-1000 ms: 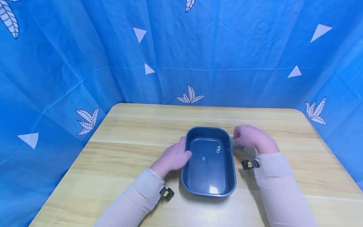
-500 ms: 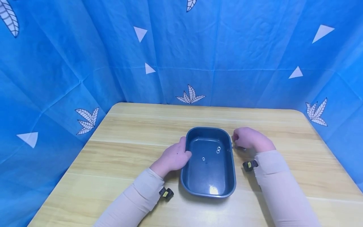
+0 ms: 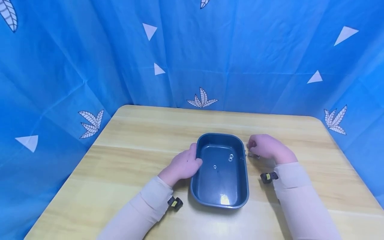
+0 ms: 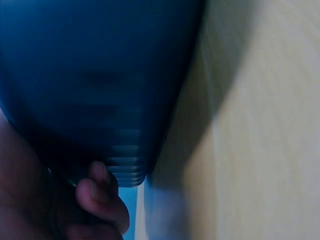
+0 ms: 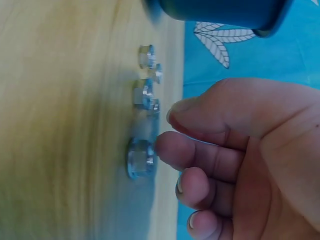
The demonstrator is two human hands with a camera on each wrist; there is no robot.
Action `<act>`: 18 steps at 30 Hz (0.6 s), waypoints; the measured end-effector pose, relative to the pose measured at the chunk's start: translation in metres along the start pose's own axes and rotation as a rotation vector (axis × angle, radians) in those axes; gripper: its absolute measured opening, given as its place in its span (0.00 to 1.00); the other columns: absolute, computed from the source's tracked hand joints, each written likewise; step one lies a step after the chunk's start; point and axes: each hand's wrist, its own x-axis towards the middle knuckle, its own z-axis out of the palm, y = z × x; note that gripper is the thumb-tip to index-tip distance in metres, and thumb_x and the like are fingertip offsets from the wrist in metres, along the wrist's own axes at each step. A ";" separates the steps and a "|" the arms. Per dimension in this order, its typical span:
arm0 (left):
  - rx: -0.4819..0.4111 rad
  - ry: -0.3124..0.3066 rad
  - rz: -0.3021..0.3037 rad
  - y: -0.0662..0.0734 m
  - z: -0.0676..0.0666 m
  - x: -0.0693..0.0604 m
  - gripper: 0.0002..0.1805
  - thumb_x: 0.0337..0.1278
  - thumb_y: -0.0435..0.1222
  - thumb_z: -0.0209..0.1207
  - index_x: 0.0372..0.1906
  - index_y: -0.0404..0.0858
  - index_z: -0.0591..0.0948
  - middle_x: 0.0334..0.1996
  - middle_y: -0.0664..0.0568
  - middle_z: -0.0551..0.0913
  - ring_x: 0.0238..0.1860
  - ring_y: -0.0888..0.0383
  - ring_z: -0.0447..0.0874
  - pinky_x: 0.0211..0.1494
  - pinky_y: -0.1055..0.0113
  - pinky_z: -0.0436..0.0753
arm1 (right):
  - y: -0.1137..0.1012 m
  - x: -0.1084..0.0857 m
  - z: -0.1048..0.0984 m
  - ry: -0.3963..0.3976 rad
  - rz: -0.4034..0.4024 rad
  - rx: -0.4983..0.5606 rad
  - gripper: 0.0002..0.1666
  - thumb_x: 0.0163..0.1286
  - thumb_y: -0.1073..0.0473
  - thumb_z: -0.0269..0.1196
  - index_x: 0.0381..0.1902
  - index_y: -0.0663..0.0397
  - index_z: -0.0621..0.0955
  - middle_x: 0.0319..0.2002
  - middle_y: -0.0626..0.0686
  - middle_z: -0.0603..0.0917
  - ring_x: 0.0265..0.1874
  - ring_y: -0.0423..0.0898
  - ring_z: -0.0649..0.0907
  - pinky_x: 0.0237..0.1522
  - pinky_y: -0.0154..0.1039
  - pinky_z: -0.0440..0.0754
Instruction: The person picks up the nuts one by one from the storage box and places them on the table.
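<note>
A dark blue-grey plastic bin (image 3: 222, 186) sits on the table. My left hand (image 3: 183, 163) grips its left wall, thumb over the rim; in the left wrist view the fingers (image 4: 102, 195) curl against its outside. Inside the bin lie a few small metal nuts (image 3: 214, 166). Just right of the bin, my right hand (image 3: 270, 148) is low over the table, partly hiding more nuts. In the right wrist view its fingers are loosely bent, thumb and forefinger apart with nothing between them. The forefinger tip is at or touching the nearest flange nut (image 5: 141, 159); several others (image 5: 144, 94) stand beyond.
The wooden table (image 3: 135, 133) carries the bin and the loose nuts. A blue patterned curtain (image 3: 192, 50) hangs behind the table and along its sides. Each wrist wears a small black camera (image 3: 269, 177).
My right hand has shifted only slightly beside the bin, staying low by the nuts. The left hand and the bin have stayed put. The head view has tilted a little.
</note>
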 end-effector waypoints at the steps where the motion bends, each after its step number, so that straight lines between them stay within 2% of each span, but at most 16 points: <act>1: 0.004 0.001 0.000 0.002 -0.002 0.001 0.35 0.70 0.43 0.49 0.75 0.33 0.56 0.46 0.45 0.78 0.36 0.52 0.78 0.41 0.57 0.77 | -0.001 -0.001 -0.003 0.006 0.002 0.002 0.08 0.68 0.59 0.63 0.43 0.55 0.83 0.34 0.49 0.83 0.37 0.50 0.81 0.46 0.56 0.78; 5: -0.003 -0.005 0.014 0.006 -0.004 0.004 0.34 0.70 0.43 0.50 0.74 0.33 0.57 0.43 0.45 0.78 0.34 0.52 0.78 0.38 0.57 0.77 | -0.007 -0.008 -0.011 0.018 0.018 0.002 0.08 0.71 0.58 0.61 0.44 0.55 0.82 0.31 0.49 0.82 0.33 0.48 0.80 0.40 0.51 0.79; 9: 0.002 -0.009 0.026 0.005 -0.003 0.004 0.34 0.70 0.43 0.50 0.74 0.32 0.57 0.48 0.45 0.79 0.37 0.52 0.78 0.41 0.57 0.77 | -0.019 -0.016 -0.016 0.022 0.015 -0.002 0.09 0.70 0.59 0.59 0.44 0.55 0.81 0.31 0.48 0.83 0.28 0.47 0.80 0.37 0.49 0.78; 13: 0.016 -0.003 0.021 0.002 0.000 0.002 0.33 0.70 0.43 0.49 0.73 0.32 0.58 0.49 0.44 0.79 0.38 0.52 0.78 0.42 0.57 0.77 | -0.036 -0.023 -0.022 0.054 -0.034 -0.042 0.10 0.68 0.60 0.57 0.43 0.53 0.82 0.30 0.47 0.82 0.23 0.45 0.79 0.36 0.49 0.77; 18: 0.004 -0.004 0.024 0.000 0.000 0.001 0.32 0.70 0.43 0.49 0.71 0.31 0.59 0.42 0.44 0.79 0.33 0.51 0.78 0.35 0.57 0.76 | -0.057 -0.029 -0.031 0.108 -0.092 -0.135 0.08 0.67 0.59 0.57 0.41 0.51 0.82 0.30 0.45 0.82 0.24 0.42 0.78 0.39 0.50 0.77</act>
